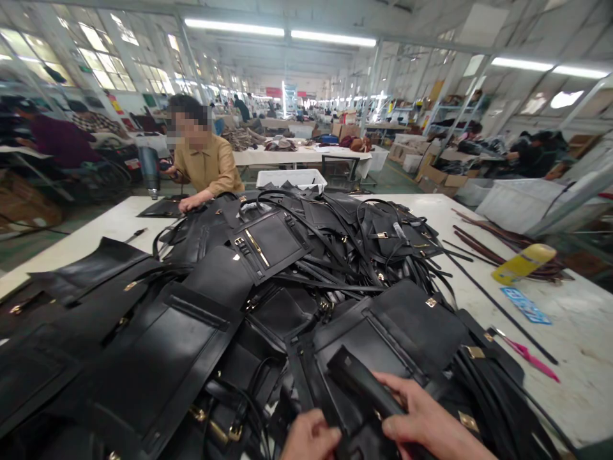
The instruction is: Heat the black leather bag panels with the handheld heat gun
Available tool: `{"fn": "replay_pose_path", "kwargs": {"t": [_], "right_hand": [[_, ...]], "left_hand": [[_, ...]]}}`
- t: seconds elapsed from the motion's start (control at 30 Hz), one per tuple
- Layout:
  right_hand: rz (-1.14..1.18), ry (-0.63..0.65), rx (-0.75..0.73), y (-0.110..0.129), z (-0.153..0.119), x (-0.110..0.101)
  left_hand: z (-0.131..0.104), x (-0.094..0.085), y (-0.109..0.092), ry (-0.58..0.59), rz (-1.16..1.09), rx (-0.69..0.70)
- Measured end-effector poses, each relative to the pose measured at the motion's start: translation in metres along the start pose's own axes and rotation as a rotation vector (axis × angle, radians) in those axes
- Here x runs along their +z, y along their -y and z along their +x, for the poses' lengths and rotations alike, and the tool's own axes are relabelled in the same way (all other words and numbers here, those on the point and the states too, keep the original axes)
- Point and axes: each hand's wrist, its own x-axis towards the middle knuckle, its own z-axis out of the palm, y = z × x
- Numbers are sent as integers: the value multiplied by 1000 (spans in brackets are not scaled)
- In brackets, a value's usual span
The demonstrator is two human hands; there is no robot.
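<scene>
At the lower right of the head view, my right hand [421,412] grips a long, folded black leather piece [357,377], thumb on the near side and fingers behind it. My left hand [311,437] is beside its lower end, fingers curled closed; what lies in them is hidden. Beneath both hands spreads a heap of black leather bag parts [282,313] with straps and gold buckles. One flat black panel with a gold zip [258,246] lies on top of the heap.
Across the white table [575,358], a co-worker in a tan shirt [211,166] handles black leather near a heat gun [150,169]. To the right lie pink-handled scissors [531,358], a yellow bottle [524,263], a blue card [525,305] and brown straps [483,246]. A white bin [292,179] stands behind.
</scene>
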Motion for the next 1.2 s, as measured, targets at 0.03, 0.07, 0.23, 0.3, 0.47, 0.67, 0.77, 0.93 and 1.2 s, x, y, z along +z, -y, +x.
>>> {"fn": "replay_pose_path", "kwargs": {"t": [0.03, 0.07, 0.23, 0.3, 0.47, 0.67, 0.77, 0.93, 1.2], "right_hand": [[-1, -9, 5, 6, 1, -1], [1, -9, 9, 11, 2, -3], [41, 75, 33, 13, 27, -5], [44, 116, 42, 8, 41, -7], [48, 213, 70, -6, 76, -14], [72, 192, 22, -4, 112, -17], [77, 117, -55, 4, 108, -19], [72, 166, 3, 5, 85, -19], [141, 181, 35, -4, 100, -12]], "left_hand": [[12, -10, -10, -108, -4, 31], [26, -18, -20, -210, -47, 60], [87, -32, -40, -228, -327, 70], [93, -28, -36, -164, -384, 65], [78, -20, -25, -102, -495, 98], [69, -16, -22, -47, -577, 65], [70, -18, -23, 0, -579, 44], [73, -21, -24, 26, -574, 77], [62, -14, -27, 83, -637, 46]]}}
